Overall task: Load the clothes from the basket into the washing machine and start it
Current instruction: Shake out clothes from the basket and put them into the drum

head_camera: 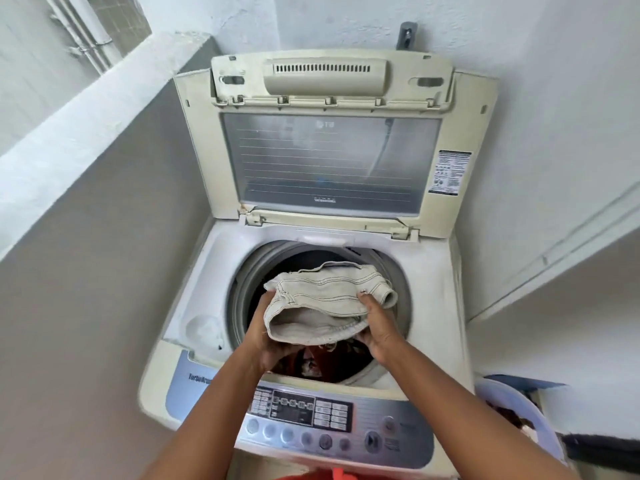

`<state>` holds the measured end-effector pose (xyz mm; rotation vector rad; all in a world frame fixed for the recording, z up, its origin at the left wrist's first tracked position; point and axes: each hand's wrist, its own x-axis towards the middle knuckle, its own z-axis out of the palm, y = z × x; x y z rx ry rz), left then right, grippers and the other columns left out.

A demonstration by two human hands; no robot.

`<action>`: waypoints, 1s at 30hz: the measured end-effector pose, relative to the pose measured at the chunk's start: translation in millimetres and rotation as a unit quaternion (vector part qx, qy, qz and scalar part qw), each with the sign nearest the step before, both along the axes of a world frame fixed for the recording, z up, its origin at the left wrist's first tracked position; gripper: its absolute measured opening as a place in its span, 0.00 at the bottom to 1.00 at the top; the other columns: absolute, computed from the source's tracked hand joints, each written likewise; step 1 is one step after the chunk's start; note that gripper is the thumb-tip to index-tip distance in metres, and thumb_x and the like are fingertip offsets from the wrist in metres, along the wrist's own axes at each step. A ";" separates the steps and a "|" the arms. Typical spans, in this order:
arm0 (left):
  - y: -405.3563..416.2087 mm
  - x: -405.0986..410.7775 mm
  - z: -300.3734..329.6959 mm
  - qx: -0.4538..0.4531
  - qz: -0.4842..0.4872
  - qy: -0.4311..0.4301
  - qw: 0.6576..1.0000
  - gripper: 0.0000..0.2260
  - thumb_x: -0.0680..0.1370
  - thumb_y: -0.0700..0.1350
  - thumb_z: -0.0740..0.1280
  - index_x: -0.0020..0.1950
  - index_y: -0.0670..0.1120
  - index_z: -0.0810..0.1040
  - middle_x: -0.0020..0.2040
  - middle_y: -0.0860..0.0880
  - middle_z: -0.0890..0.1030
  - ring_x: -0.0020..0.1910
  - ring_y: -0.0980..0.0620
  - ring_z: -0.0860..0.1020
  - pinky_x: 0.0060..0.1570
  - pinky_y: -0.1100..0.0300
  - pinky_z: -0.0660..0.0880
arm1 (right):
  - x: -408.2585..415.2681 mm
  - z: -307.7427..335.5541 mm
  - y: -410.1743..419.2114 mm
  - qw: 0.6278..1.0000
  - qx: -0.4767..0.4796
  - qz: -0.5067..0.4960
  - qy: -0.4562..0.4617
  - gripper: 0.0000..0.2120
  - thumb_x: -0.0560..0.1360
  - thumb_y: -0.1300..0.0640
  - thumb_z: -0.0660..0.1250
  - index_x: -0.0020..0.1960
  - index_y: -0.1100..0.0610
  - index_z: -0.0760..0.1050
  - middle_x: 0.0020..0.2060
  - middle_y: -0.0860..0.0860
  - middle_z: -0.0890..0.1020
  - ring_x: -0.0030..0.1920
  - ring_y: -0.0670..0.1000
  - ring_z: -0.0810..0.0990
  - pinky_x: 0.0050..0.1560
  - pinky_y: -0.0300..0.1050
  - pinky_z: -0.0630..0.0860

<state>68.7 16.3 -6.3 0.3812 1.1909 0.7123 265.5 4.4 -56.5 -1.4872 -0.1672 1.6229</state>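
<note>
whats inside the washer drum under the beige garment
Under the beige garment, held over the drum by the left hand and right hand, some red and dark patterned clothes already lie inside. The garment and hands cover most of the drum, so the rest is hidden.

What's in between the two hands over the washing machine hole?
In the head view, a bundled beige garment spans the gap between the left hand and the right hand. Both hold it above the drum opening, where reddish clothes already lie.
</note>
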 end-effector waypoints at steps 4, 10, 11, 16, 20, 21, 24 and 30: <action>15.2 -23.1 -24.0 0.010 0.003 0.011 1.000 0.18 0.79 0.54 0.61 0.59 0.44 0.81 0.54 0.42 0.85 0.53 0.42 0.82 0.52 0.49 0.77 | -13.6 -13.3 18.1 1.000 -0.002 0.004 0.020 0.14 0.77 0.55 0.68 0.62 0.53 0.78 0.53 0.52 0.86 0.56 0.56 0.83 0.57 0.56 0.79; 31.1 -50.9 -51.6 -0.043 -0.022 0.137 0.989 0.17 0.79 0.43 0.62 0.67 0.42 0.75 0.56 0.42 0.82 0.55 0.41 0.80 0.55 0.47 0.77 | -7.2 -23.4 46.2 0.992 -0.022 0.089 -0.090 0.23 0.74 0.58 0.72 0.67 0.53 0.72 0.58 0.53 0.83 0.55 0.54 0.82 0.58 0.60 0.79; 32.3 -56.6 -54.5 -0.058 -0.031 0.189 0.980 0.21 0.78 0.41 0.63 0.72 0.43 0.70 0.62 0.42 0.78 0.62 0.40 0.76 0.58 0.45 0.76 | -5.4 -25.2 47.2 0.982 -0.049 0.114 -0.139 0.27 0.73 0.59 0.73 0.69 0.54 0.68 0.61 0.54 0.80 0.55 0.54 0.80 0.57 0.60 0.79; 34.1 -66.2 -57.6 -0.083 -0.038 0.222 0.971 0.25 0.81 0.44 0.65 0.76 0.41 0.64 0.75 0.41 0.66 0.74 0.41 0.66 0.67 0.46 0.70 | -1.3 -18.6 34.1 0.917 -0.106 0.225 -0.310 0.36 0.74 0.61 0.70 0.77 0.58 0.56 0.54 0.54 0.71 0.42 0.51 0.74 0.51 0.53 0.80; 31.9 -54.9 -53.0 -0.070 -0.049 0.213 0.973 0.23 0.82 0.46 0.64 0.75 0.41 0.66 0.74 0.40 0.68 0.72 0.42 0.68 0.65 0.47 0.71 | -8.6 -12.0 23.2 0.925 -0.096 0.225 -0.291 0.28 0.74 0.62 0.70 0.72 0.58 0.64 0.44 0.52 0.74 0.37 0.48 0.74 0.52 0.55 0.79; 31.3 -49.6 -50.7 -0.068 -0.050 0.209 0.974 0.22 0.82 0.46 0.63 0.74 0.41 0.67 0.73 0.40 0.69 0.71 0.42 0.70 0.64 0.48 0.71 | -9.1 -8.8 20.3 0.927 -0.087 0.231 -0.283 0.26 0.75 0.61 0.70 0.70 0.58 0.66 0.42 0.51 0.75 0.38 0.50 0.76 0.56 0.57 0.78; 29.9 -32.9 -42.7 -0.058 -0.049 0.199 0.977 0.17 0.83 0.47 0.62 0.71 0.42 0.71 0.69 0.40 0.73 0.63 0.44 0.74 0.59 0.49 0.73 | -2.5 -1.5 12.5 0.916 -0.054 0.267 -0.294 0.23 0.75 0.57 0.71 0.67 0.55 0.70 0.54 0.55 0.78 0.48 0.53 0.78 0.56 0.52 0.78; 17.2 12.3 -20.4 -0.016 -0.052 0.159 0.986 0.11 0.84 0.45 0.59 0.64 0.44 0.72 0.63 0.42 0.75 0.57 0.45 0.76 0.60 0.50 0.71 | 30.1 17.1 -14.9 0.882 0.046 0.281 -0.376 0.14 0.75 0.56 0.70 0.59 0.54 0.75 0.50 0.53 0.81 0.50 0.52 0.80 0.53 0.45 0.76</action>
